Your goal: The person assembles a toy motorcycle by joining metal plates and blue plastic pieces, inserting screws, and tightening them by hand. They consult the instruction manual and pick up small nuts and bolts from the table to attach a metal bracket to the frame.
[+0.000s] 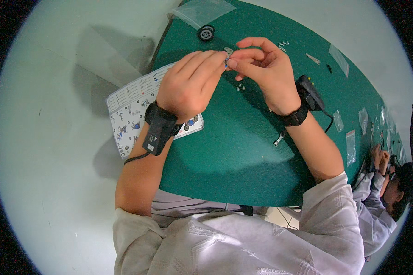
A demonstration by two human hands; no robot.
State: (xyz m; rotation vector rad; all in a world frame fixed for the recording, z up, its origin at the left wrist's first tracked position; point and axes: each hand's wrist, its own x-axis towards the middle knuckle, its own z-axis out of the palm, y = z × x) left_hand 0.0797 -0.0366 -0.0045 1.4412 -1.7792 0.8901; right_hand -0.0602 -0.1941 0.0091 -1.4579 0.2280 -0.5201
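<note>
My left hand (188, 85) is closed, its fingers folded round a small perforated metal plate (228, 50) whose silver end sticks out past the fingertips. A small blue part (226, 62) shows at the same spot, partly hidden by the fingers. From the other side, the thumb and index finger of my right hand (273, 75) pinch at this piece, while its other fingers are raised and curled. Under my left wrist lies a printed instruction sheet (124, 112) with small coloured pictures. Several tiny screws (241, 87) rest on the table below the hands.
Black wheels (206, 33) and a clear bag (202, 13) lie at the green table's (225, 160) far edge. A small wrench (279, 138) is near my right forearm. Rightward are a metal strip (313, 58), black bits (329, 68) and bags (350, 147). Another person (394, 197) works at far right.
</note>
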